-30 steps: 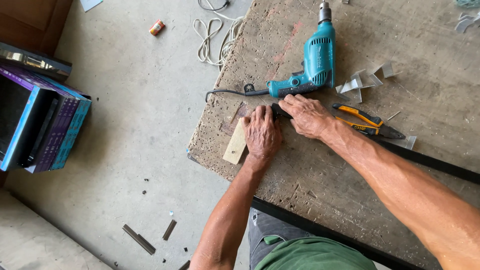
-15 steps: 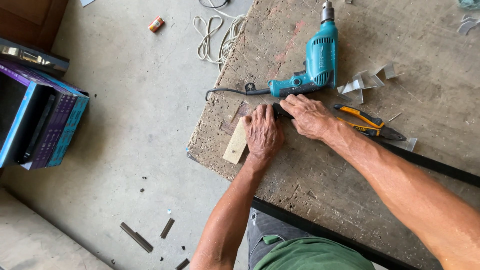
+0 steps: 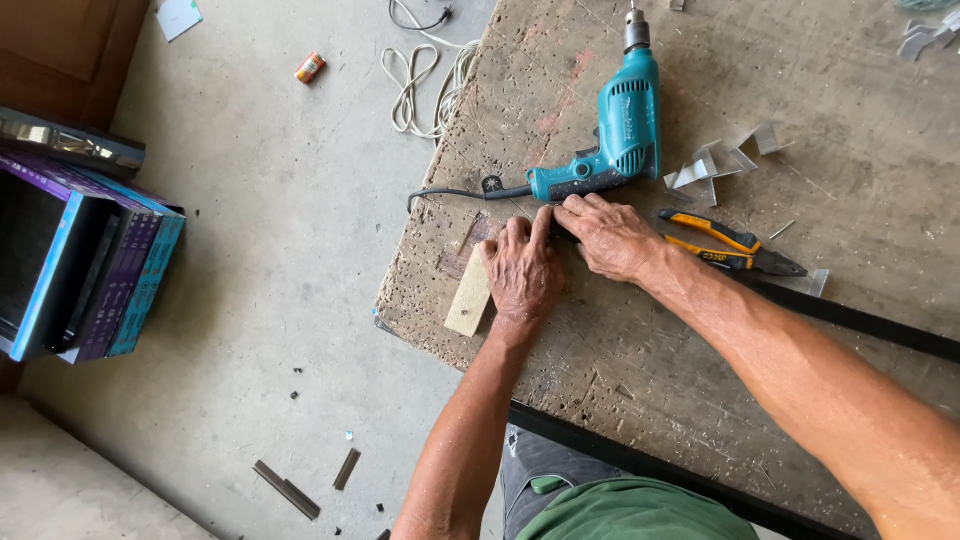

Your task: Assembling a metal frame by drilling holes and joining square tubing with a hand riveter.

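Two hands are pressing down near the edge of the big, rough counter (image 3: 820,90), which fills most of the view. Beside the counter is the grey floor (image 3: 250,300), and on the floor stands a stack of blue and purple frames (image 3: 90,270), well apart from the hands. A white cord (image 3: 415,85) lies curled on the floor by the counter's far corner. A blue-green drill (image 3: 615,130) lies on the counter just past the hands, with its black cable running toward the edge. A long dark strip (image 3: 850,318) runs across the counter and goes under the right arm. The right hand (image 3: 610,238) lies on the end of this strip with its fingers bent down on it, pinching it. The left hand (image 3: 522,270) is flat and open, fingers spread, pushing down on a small pale wooden block (image 3: 467,298) near the counter's edge. Orange and black pliers (image 3: 730,245) lie just beside the right wrist. Little bent bits of shiny metal (image 3: 715,165) lie near the drill. A tiny red can (image 3: 311,67) lies far off on the floor
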